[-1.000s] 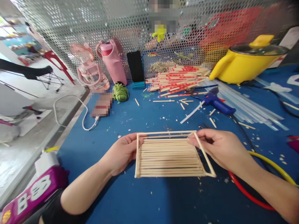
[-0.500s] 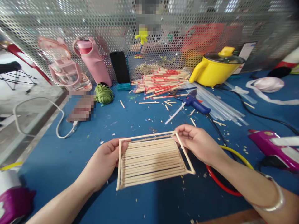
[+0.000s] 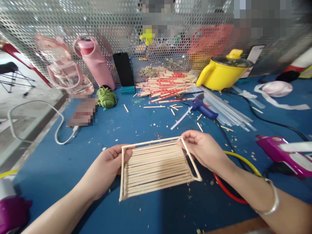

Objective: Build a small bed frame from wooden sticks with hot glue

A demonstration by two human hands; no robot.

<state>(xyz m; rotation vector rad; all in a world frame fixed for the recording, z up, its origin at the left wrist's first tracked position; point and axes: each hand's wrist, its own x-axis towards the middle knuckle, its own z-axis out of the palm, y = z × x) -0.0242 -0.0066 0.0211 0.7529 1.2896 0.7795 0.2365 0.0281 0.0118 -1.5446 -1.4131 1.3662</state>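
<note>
A small rectangular tray made of thin wooden sticks [image 3: 156,167] is held up over the blue table, tilted towards me. Its floor is a row of parallel sticks, and a raised stick frame runs round the edge. My left hand [image 3: 112,164] is closed on its left side, thumb over the edge and other fingers partly hidden behind. At the far right corner my right hand [image 3: 201,148] pinches the frame between thumb and fingers. Beyond the tray lies a blue glue gun [image 3: 203,109] with a clear glue stick in it.
Paper-wrapped chopsticks [image 3: 168,85] are piled at the back, beside clear glue sticks [image 3: 224,109] and a yellow pot [image 3: 224,73]. Green yarn [image 3: 106,97], a pink bottle [image 3: 98,65] and a propped phone [image 3: 123,70] stand left. A purple tool [image 3: 280,156] and cables lie right. Stick scraps litter the table [image 3: 136,217].
The whole view has shifted slightly, so most things sit a little further left. Both hands keep the same hold on the stick tray.
</note>
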